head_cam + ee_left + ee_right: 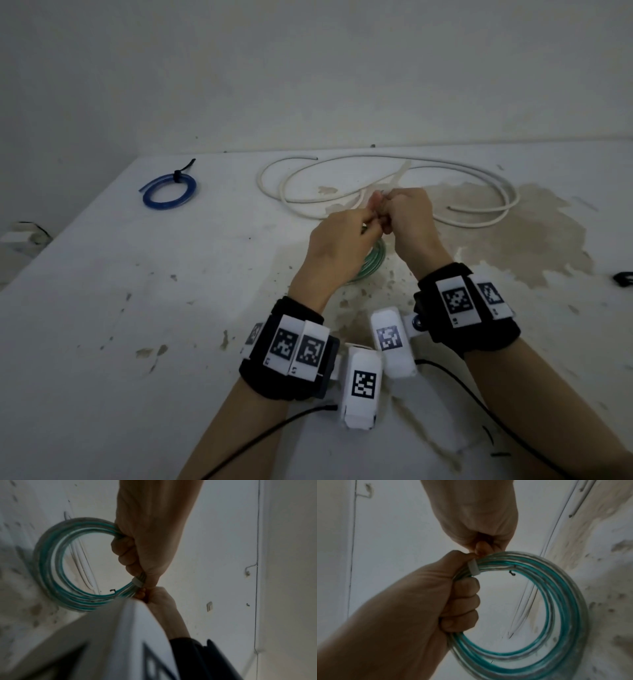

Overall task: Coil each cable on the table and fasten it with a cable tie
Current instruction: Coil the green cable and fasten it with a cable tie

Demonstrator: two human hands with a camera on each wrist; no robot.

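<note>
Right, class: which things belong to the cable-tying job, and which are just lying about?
Job: green cable coil in left hand; white cable tie pinched by right hand; loose white cable, uncoiled; blue coil, already tied.
Lying about: black object, far right; black scraps.

stained white table (171,342), bare wall (308,68), wall switch (209,606)

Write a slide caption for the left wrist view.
Left hand grips green cable coil; right hand pinches beside white tie.
</note>
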